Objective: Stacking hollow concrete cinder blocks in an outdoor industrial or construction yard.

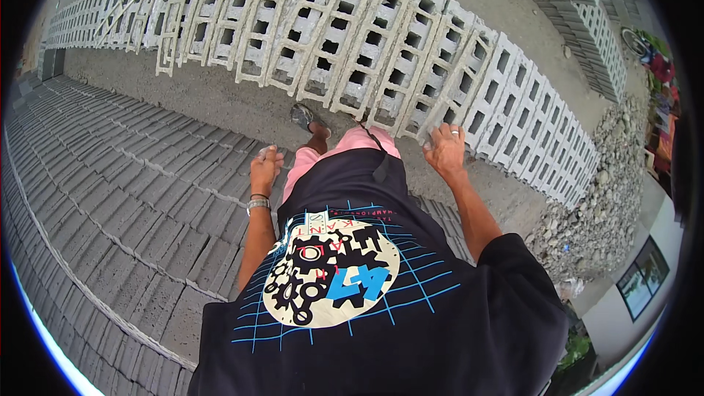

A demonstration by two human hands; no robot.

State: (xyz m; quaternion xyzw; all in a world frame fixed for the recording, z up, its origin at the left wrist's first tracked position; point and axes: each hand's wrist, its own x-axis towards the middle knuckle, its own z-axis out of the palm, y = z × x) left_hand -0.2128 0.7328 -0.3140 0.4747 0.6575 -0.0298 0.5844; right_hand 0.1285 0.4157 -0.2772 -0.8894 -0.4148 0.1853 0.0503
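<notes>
Ahead of me runs a long row of grey hollow concrete blocks (506, 121), with their square holes facing up. Pale ladder-shaped frames (352, 40) lie over many of them, side by side. At the near end of one such frame (463, 77), right of centre, my right hand (446, 150) has its fingers curled over the edge; a ring shows on one finger. By my left hip, beside my pink shorts, hangs my left hand (266, 169), its fingers loosely bent and apart, with nothing visible in them. A watch (258, 204) is on that wrist.
Stacked grey blocks (147, 198) fill the left side and reach behind me. A narrow strip of bare ground (183, 88) separates them from the row; my shoe (302, 115) stands there. At the right are a gravel heap (605, 205) and more stacked blocks (572, 37).
</notes>
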